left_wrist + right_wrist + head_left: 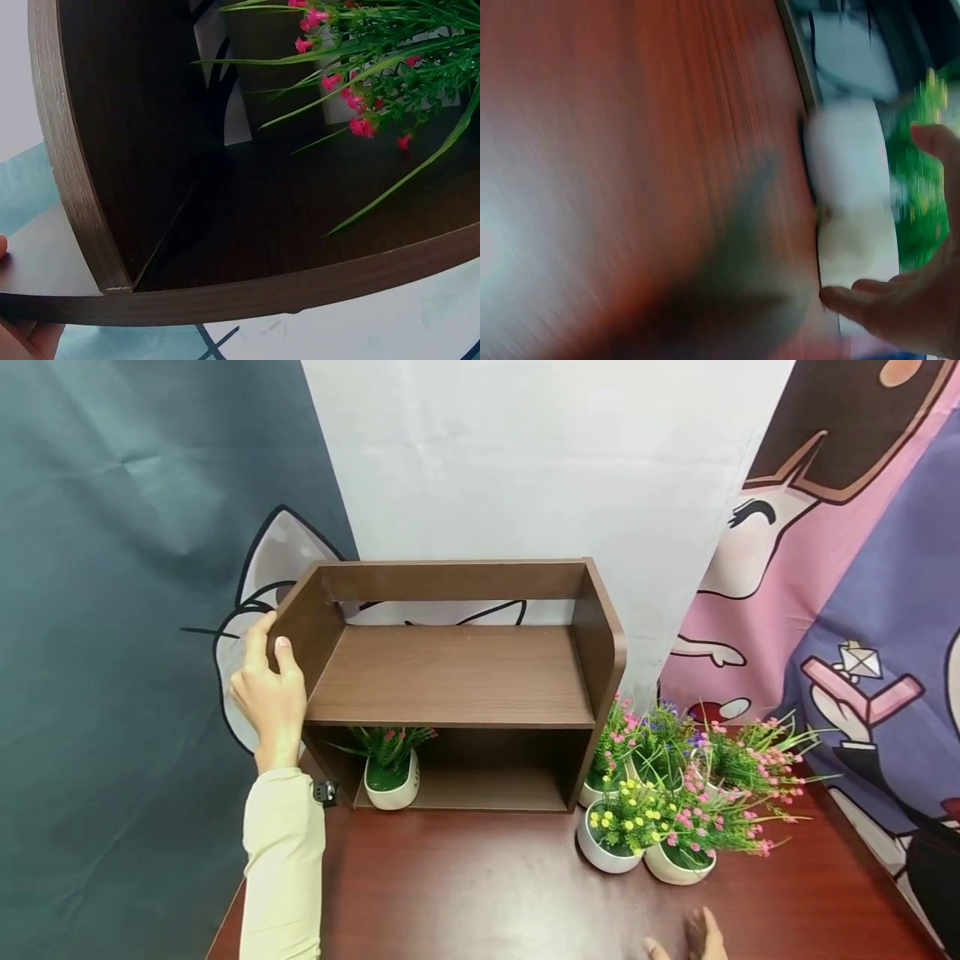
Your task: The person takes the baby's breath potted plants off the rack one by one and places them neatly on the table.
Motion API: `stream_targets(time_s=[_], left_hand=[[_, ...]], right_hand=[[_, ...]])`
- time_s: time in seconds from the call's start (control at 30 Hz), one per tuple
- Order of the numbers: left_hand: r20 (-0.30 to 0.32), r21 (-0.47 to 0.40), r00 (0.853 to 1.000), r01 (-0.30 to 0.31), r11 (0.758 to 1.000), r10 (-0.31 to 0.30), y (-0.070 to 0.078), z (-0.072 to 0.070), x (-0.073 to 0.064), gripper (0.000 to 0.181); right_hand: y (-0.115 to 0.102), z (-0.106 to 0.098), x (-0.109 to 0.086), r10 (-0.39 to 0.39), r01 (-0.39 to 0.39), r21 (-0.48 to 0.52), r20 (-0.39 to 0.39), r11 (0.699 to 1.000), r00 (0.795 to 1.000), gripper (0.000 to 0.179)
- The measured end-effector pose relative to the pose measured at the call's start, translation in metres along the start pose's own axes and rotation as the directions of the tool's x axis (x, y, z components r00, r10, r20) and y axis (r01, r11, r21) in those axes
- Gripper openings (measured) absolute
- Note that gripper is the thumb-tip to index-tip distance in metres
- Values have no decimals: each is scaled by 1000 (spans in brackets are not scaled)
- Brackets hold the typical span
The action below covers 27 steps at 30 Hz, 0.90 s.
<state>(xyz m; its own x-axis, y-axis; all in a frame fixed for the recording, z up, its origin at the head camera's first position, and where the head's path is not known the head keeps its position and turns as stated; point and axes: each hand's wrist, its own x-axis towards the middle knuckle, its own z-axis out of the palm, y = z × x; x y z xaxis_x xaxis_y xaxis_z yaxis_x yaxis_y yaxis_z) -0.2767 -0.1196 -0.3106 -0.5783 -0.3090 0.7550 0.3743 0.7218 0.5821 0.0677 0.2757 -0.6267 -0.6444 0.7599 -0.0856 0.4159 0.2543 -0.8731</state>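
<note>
My left hand (272, 697) grips the upper left side panel of a brown two-tier wooden shelf (450, 677), its fingertips showing on both sides of the panel in the left wrist view. Inside the lower tier, at the left end, a pink-flowered plant in a white pot (392, 783) stands upright. At the bottom edge of the head view is my right hand (697, 939), partly out of frame, fingers spread and holding nothing. The right wrist view, blurred, has its fingers overlapping the white pots (855, 150). Nearest to it are a yellow-flowered pot (609, 856) and a pink-flowered pot (678, 864).
Behind those two pots, against the shelf's right side, several more potted plants with pink and purple flowers (663, 735) crowd together. The shelf stands on a reddish-brown table (465, 885). A cartoon-printed cloth (540, 468) hangs behind and at both sides.
</note>
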Motion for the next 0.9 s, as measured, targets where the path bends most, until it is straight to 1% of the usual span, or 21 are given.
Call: stream_targets(time_s=[0.03,0.1,0.17,0.2,0.23,0.27,0.3,0.33,0.37,0.4,0.43,0.5,0.53,0.6,0.63,0.67,0.8,0.9], left_hand=[[1,0,1000,1,1000,-1,0,1,0,30],[3,-2,1000,5,1000,-5,1,3,1,31],[6,-2,1000,4,1000,-4,3,5,2,30],[9,-2,1000,2,1000,-2,3,5,2,31],[11,-3,1000,-1,1000,1,4,6,2,31],[13,-1,1000,-5,1000,5,4,6,2,30],[14,2,1000,-11,1000,11,5,6,2,30],[14,5,1000,-17,1000,16,5,6,2,30],[15,7,1000,-20,1000,20,4,6,1,30],[14,9,1000,-23,1000,23,4,6,1,30],[11,9,1000,-26,1000,26,4,6,2,30],[4,13,1000,-27,1000,27,3,5,3,31],[0,13,1000,-26,1000,26,3,5,3,31],[-4,10,1000,-15,1000,16,2,6,3,31],[-1,8,1000,-9,1000,9,2,7,3,31],[2,11,1000,-9,1000,9,2,7,3,31],[15,18,1000,-10,1000,9,2,5,2,31],[16,27,1000,-18,999,18,-1,1,1,31]], right_hand=[[0,9,-8,-27,28,21,-35,999,999,109],[-5,27,-21,-78,80,38,-54,996,996,104],[-15,42,-31,-129,129,-7,13,992,992,99],[-19,50,-35,-156,158,-26,55,987,986,98],[-27,56,-39,-195,200,-43,107,979,975,97],[-35,62,-42,-228,242,-68,167,968,959,97],[-43,68,-45,-274,296,-89,207,951,939,96],[-53,74,-48,-323,354,-97,242,930,915,95],[-64,80,-50,-378,413,-91,261,906,888,95],[-75,88,-51,-444,479,-81,269,874,855,94],[-89,93,-53,-509,538,-41,271,842,817,93],[-118,106,-55,-567,593,-3,288,805,772,90],[-132,112,-56,-589,611,26,299,792,751,89],[-157,125,-59,-613,624,78,318,778,724,87],[-169,131,-60,-605,611,101,337,785,722,86],[-177,139,-61,-598,607,102,355,788,718,86],[-202,174,-62,-609,616,125,388,778,691,84],[-217,200,-62,-615,625,121,392,771,684,85]])
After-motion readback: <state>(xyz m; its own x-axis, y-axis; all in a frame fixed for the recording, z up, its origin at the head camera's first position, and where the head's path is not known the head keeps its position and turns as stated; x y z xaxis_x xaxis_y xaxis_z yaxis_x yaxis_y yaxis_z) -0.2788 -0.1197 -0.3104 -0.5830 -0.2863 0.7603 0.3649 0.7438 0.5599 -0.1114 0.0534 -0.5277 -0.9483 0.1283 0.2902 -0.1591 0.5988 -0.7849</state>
